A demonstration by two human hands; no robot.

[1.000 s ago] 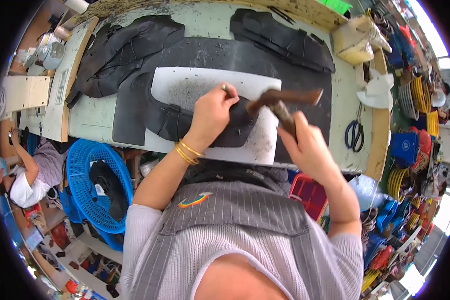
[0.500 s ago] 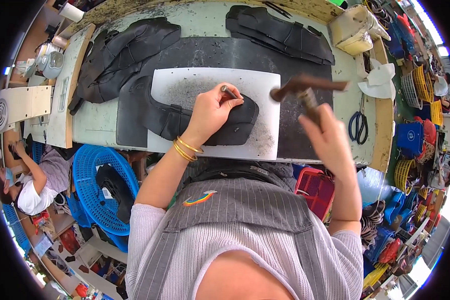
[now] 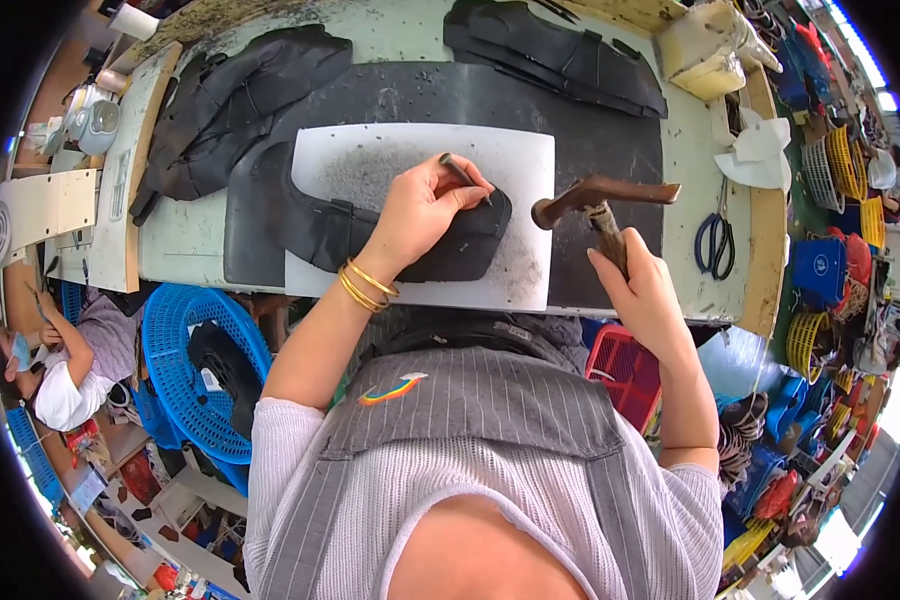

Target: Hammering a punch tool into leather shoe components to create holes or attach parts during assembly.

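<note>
My left hand [image 3: 417, 212] is closed around a thin metal punch [image 3: 456, 169], which leans with its lower end at the edge area of a black leather piece [image 3: 460, 250]. That piece lies on a white cutting board [image 3: 530, 165] sprinkled with dark crumbs. To the right, my right hand [image 3: 642, 298] grips the handle of a hammer [image 3: 602, 192] with a rusty brown head. The hammer is held up beside the board, apart from the punch. My left hand covers part of the leather.
Stacks of black leather pieces lie at the far left [image 3: 240, 105] and far right [image 3: 560, 60]. Black-handled scissors [image 3: 714, 245] rest on the right of the bench. A blue basket [image 3: 170, 340] and a red basket [image 3: 625, 370] stand below the bench's front edge. A co-worker [image 3: 65, 385] sits at the left.
The hammer has come slightly left and down and is no longer blurred. The punch is tilted more, its top shifted left and up. My left hand stays by the leather.
</note>
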